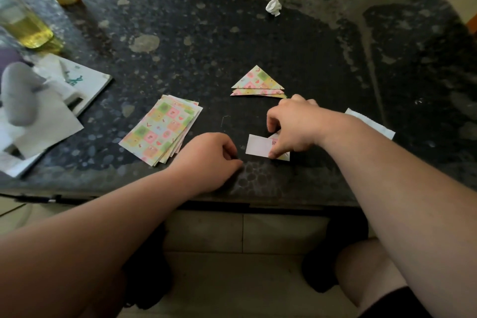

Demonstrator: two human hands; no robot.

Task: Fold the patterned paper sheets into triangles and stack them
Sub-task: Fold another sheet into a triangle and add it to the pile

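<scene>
A pile of flat patterned paper sheets [161,129] lies left of centre on the dark stone table [180,41]. Further back, folded patterned triangles [259,83] sit stacked on each other. One sheet being folded [259,145] lies near the front edge, white underside showing, pattern peeking out at its right. My right hand [293,126] covers its right part, with the thumb tip pressing on the paper; the other fingers are curled. My left hand [210,156] rests beside it on the table, fingers curled, holding nothing visible.
A crumpled white paper ball [273,7] lies at the back. A bottle of yellow liquid [24,23] and loose papers with a grey object [49,100] fill the left end. A white slip [371,122] lies behind my right forearm.
</scene>
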